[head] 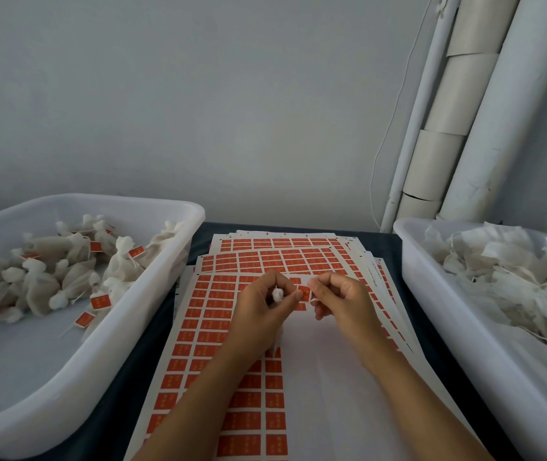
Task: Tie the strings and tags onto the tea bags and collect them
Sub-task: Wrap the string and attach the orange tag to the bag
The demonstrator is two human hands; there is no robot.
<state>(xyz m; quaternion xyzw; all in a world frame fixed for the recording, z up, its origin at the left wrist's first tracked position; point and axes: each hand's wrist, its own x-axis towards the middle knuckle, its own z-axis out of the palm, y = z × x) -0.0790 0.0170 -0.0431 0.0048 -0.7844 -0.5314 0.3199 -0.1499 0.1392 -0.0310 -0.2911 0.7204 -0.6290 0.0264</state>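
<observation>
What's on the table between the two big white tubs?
Head view: overlapping sheets of orange tags, lying between the left white plastic tub and the right white plastic tub.

1. You are at a small hand-packing workbench, more workshop than home.
2. Stacked sheets of orange tags (219, 331) cover the dark table (122, 404) in front of you.
3. A white tub (106, 347) on your left holds tied, tagged tea bags (66, 274); another white bin (465, 337) on your right holds loose untied bags (511, 281).
4. Bare grey wall (199, 94) and rough white pipes (485, 128) stand behind.
</observation>
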